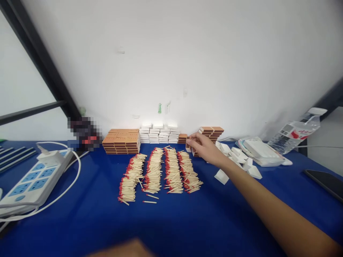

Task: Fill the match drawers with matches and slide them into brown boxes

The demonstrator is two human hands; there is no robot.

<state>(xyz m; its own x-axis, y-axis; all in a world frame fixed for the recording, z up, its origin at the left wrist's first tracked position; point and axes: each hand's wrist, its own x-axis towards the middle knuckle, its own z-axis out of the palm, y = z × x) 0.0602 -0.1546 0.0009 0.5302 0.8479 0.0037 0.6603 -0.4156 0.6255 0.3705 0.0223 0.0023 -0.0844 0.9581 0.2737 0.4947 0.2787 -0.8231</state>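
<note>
My right hand (200, 144) reaches to the back of the table, its thumb and fingers closed on a small brown-sided matchbox (188, 143). Just behind and to the right of that hand rises a stack of brown matchboxes (214, 129). A lower brown stack (182, 138) stands to its left. Four long rows of red-tipped matches (152, 171) lie in front, with a couple of loose matches (149, 202) nearer to me. My left hand (124, 250) is only a blurred patch at the bottom edge; its fingers cannot be made out.
Along the wall stand a large brown matchbox block (122, 141) and stacked white trays (159, 135). Loose white trays (238, 157), a tissue pack (261, 151), a plastic bottle (297, 130) and a phone (325, 182) are at right. A power strip (34, 178) with cables lies left.
</note>
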